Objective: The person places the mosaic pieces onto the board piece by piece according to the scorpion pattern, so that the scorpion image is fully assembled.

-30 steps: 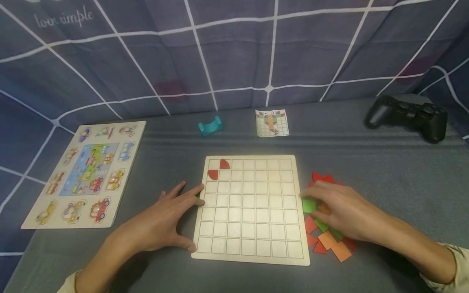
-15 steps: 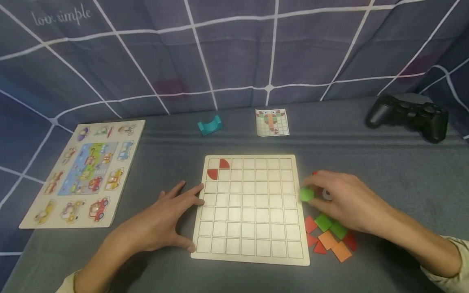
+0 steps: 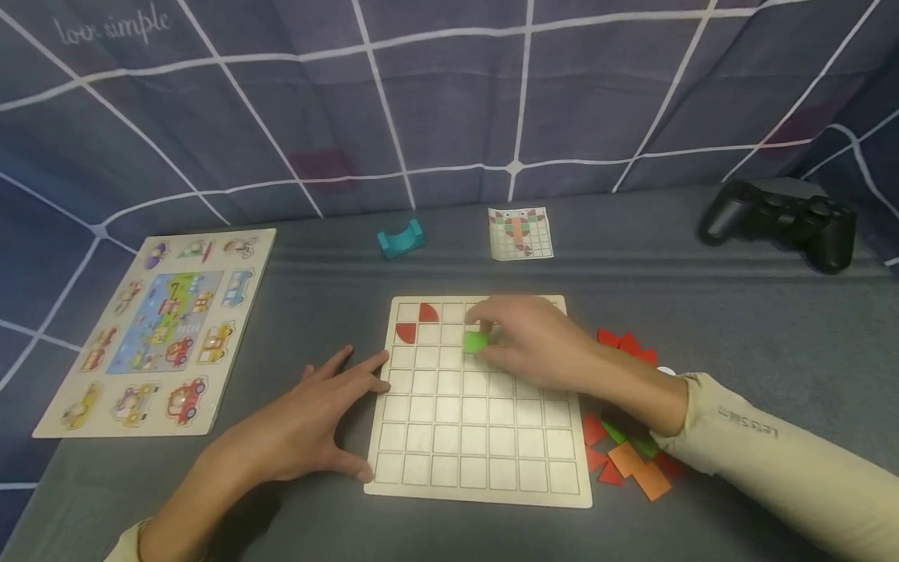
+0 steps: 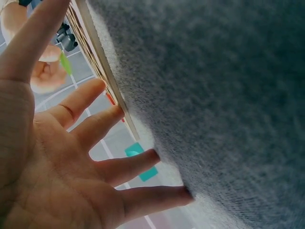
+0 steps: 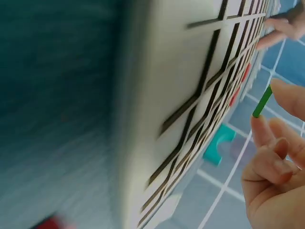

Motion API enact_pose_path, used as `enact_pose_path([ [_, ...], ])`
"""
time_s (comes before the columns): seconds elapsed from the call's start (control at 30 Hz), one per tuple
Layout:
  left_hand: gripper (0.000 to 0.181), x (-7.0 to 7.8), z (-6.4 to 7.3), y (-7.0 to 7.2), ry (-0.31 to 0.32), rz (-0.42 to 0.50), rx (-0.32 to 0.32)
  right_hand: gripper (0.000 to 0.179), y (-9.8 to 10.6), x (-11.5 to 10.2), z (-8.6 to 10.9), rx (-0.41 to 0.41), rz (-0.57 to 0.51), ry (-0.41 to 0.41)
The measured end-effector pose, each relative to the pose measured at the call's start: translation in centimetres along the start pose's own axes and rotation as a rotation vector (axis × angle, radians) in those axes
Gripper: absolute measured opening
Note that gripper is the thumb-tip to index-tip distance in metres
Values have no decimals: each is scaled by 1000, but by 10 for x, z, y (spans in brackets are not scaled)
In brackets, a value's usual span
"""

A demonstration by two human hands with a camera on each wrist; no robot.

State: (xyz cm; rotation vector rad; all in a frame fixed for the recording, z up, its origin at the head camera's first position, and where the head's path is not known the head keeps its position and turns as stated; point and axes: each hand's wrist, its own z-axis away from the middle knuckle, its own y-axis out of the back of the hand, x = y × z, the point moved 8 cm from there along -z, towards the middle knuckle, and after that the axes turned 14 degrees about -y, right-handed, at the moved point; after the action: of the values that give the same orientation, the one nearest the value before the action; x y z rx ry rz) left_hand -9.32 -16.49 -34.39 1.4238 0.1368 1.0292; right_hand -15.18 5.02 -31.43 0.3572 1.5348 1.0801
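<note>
Above the gridded board [image 3: 456, 437], the right hand [image 3: 530, 341] pinches a green tile [image 3: 474, 342] between its fingers, and the left hand [image 3: 312, 421], fingers spread, touches the board's edge.

At the frame's centre, a pale grid board [image 3: 419, 437] carries dark lines and two red quarter-circle tiles [image 3: 428, 313]; the square tile [image 3: 474, 342] over it is bright green. To its right, loose tiles [image 3: 651, 481] mix red, green and orange. The backdrop cloth [image 3: 453, 97] is slate blue, crossed by white lines (plus white cursive lettering [image 3: 136, 26], upper left). Upper centre shows a teal curved block [image 3: 402, 241]; upper right, a black game controller [image 3: 779, 222].
</note>
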Motion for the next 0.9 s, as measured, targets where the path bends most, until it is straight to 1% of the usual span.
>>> enact_pose_path([
  [0.13, 83, 1, -1, 0, -2, -8, 0, 35, -14, -17, -14, -23, 48, 15],
  [0.27, 83, 2, -2, 0, -3, -16, 3, 35, -25, -28, -27, -54, 98, 5],
  [0.3, 83, 2, -2, 0, -3, -16, 3, 34, -28, -30, -31, -60, 106, 9],
  [0.43, 84, 1, -2, 0, 8, -10, 1, 18, -35, -35, -45, -66, 134, 24],
  [0.53, 84, 1, -2, 0, 12, -9, 2, 14, -37, -34, -53, -63, 140, 15],
  [0.67, 84, 1, -3, 0, 5, -16, 2, 15, -39, -32, -57, -65, 154, 5],
  [0.9, 83, 1, -2, 1, 11, -13, 4, 15, -40, -33, -58, -74, 158, 33],
])
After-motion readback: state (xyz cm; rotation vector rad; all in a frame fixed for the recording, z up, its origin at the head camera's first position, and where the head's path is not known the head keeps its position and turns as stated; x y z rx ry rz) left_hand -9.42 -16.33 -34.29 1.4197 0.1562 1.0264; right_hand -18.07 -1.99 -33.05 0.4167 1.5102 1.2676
